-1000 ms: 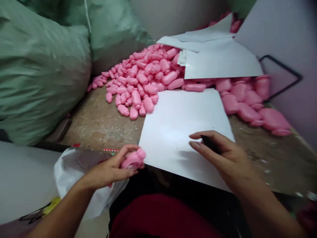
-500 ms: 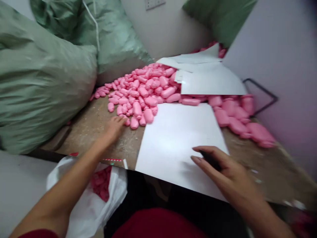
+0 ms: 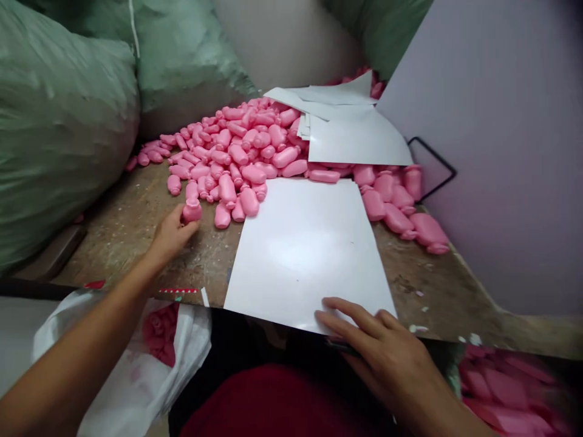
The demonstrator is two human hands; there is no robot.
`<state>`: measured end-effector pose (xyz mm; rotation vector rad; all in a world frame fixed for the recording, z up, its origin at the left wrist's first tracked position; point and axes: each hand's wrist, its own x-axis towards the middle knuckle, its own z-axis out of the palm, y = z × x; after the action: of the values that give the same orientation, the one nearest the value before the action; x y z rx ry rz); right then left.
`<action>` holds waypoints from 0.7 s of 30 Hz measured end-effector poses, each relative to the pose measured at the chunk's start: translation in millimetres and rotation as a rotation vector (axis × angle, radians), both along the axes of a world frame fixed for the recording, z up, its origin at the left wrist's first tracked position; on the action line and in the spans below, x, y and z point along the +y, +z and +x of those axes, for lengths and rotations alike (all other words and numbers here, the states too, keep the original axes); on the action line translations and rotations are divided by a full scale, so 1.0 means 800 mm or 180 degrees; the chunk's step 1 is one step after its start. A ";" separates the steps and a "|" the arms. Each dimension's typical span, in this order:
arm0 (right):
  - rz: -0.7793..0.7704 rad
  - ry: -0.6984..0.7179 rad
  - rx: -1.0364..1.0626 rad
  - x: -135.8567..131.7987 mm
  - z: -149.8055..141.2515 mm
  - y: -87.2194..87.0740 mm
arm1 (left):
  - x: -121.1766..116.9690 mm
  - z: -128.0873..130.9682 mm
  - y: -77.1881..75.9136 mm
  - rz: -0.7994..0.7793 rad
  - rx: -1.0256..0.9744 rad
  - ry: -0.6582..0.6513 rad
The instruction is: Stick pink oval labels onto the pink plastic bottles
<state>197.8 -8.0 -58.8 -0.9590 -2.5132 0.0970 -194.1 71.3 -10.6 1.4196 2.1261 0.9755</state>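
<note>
While the left hand (image 3: pixel 172 235) grasps a pink bottle (image 3: pixel 192 212) left of the white paper (image 3: pixel 300 243) on the worktop (image 3: pixel 122 221), the right hand (image 3: pixel 380 343) bends over the paper's near edge, its grip unclear.

Two hands (image 3: pixel 169 235) (image 3: pixel 387 346) and dozens of bottles (image 3: pixel 249 202) show.

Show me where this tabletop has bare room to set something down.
The white sheet lies open between the pink pile and right hand. Bare wood shows between the green sack and left hand, and right of the sheet, before the bottles, apart from scraps near the edge. Crowded: the back, where bottles heap partly under loose sheets.
</note>
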 end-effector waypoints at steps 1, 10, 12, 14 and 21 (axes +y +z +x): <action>0.0038 0.0079 0.0069 0.002 0.003 -0.004 | -0.012 0.006 -0.003 0.0082 -0.0082 0.0057; 0.0021 0.0011 0.0073 0.017 0.010 0.006 | -0.084 0.062 -0.019 0.0727 -0.1693 0.0658; -0.0098 -0.0032 -0.0037 0.019 0.008 0.009 | -0.093 0.070 -0.017 0.0688 -0.1875 0.0626; -0.0334 -0.0094 -0.0054 0.021 0.008 0.012 | -0.104 0.077 -0.013 0.0510 -0.2018 0.0453; -0.1397 -0.0613 0.0407 0.029 0.031 0.057 | -0.128 0.086 -0.003 -0.0219 -0.2170 -0.0101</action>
<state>222.7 15.2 -13.2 -1.3116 -2.3109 0.6492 -125.4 -31.1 -13.3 0.9006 1.6037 1.1534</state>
